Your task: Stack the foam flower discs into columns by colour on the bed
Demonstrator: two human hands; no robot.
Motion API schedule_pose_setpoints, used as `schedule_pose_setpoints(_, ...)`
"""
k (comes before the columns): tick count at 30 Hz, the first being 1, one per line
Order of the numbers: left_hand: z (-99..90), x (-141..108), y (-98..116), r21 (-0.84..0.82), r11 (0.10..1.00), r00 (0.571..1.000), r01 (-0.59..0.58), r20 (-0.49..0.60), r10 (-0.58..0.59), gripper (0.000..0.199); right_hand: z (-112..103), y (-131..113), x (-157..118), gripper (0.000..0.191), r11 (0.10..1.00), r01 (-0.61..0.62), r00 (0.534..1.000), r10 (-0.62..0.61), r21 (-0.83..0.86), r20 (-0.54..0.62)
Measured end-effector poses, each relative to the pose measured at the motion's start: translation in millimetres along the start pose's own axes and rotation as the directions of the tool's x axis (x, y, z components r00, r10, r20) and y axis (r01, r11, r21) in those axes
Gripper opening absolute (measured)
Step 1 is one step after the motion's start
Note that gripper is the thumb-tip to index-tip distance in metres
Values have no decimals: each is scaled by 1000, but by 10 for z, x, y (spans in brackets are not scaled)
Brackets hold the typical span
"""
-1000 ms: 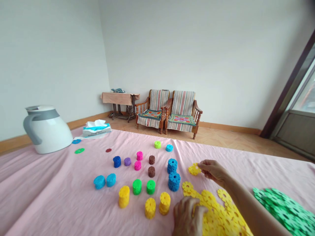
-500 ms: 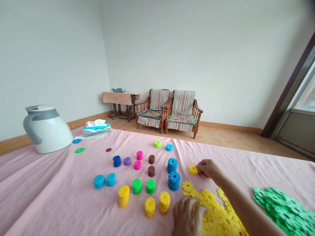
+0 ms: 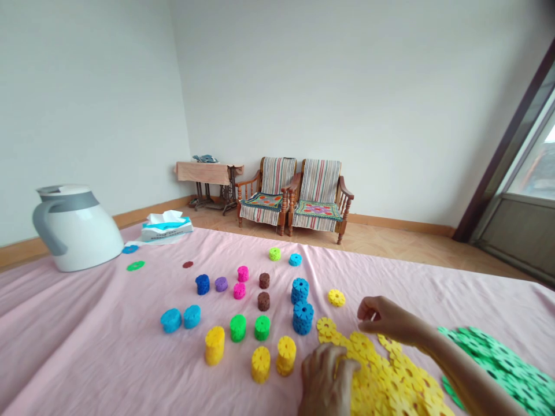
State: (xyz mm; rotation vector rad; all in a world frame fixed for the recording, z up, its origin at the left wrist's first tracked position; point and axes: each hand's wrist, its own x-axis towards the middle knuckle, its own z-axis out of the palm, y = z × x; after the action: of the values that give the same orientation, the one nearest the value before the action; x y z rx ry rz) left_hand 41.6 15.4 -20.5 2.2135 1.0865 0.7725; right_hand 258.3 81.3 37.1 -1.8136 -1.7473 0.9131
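Observation:
Loose yellow flower discs form a pile [image 3: 390, 375] at the lower right of the pink cloth. My left hand [image 3: 327, 375] rests at the pile's left edge, fingers spread and bent, nothing visible held. Above the pile's upper edge hovers my right hand [image 3: 373, 315], its fingers curled, with no disc visible between them. A small yellow stack [image 3: 336, 297] stands by itself to the left of that hand. Two blue stacks [image 3: 302, 318] are left of the pile. Nearer to my left hand stand several taller yellow stacks [image 3: 286, 355].
A pile of green discs [image 3: 503, 364] lies far right. Small stacks in green [image 3: 238, 327], pink [image 3: 239, 290], brown [image 3: 263, 301] and light blue [image 3: 171, 320] stand mid-cloth. A white jug [image 3: 82, 231] and a tissue box [image 3: 167, 227] stand at the back left.
My right hand has let go of the small yellow stack and moved right and towards the pile. My left hand stays at the pile. The view has shifted slightly.

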Motion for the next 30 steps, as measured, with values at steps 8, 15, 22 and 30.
schedule_pose_setpoints(8,-93,-37,68,29,999,999,-46,-4,46,37,126,3,-203,17,967,60,998,-49,-246,49)
schedule_pose_setpoints(15,0,4,21,-3,1000,1000,16,2,-16,38,-27,-30,-134,16,987,46,981,-73,151,182)
schedule_pose_setpoints(22,77,12,-57,7,1000,1000,1,-12,-1,40,63,-134,297,21,874,-99,984,158,477,-85)
schedule_pose_setpoints(30,49,-32,-102,63,994,995,-85,-37,87,42,258,-51,598,20,899,-147,963,226,413,-150)
